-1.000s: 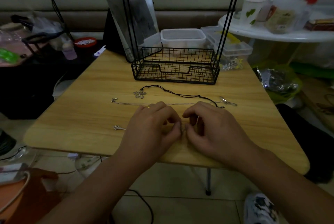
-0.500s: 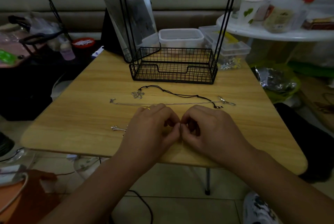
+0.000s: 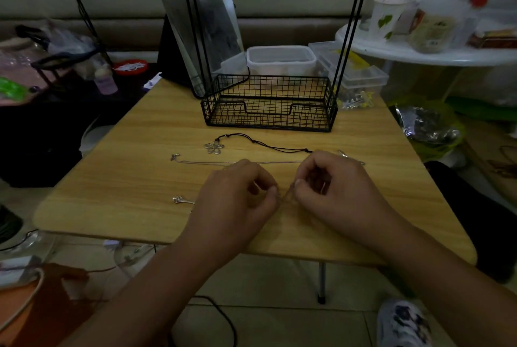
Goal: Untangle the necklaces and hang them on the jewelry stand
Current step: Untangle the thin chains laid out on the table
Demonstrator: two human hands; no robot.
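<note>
Two hands, left hand (image 3: 237, 201) and right hand (image 3: 333, 192), were pinched on one thin chain (image 3: 284, 198); two necklaces (image 3: 251, 145) were laid on the wooden table (image 3: 126, 178) before one jewelry stand (image 3: 268, 103).

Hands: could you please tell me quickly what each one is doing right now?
Left hand: pinching the thin silver chain.
Right hand: pinching the same chain.

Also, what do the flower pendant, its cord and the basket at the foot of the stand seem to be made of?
Flower pendant: likely silver-toned metal; it glints pale as an open outline.
Its cord: looks like black textile or waxed string, matte, with small knots.
Basket of the jewelry stand: thin wire grid, probably metal, black matte coating.
</note>
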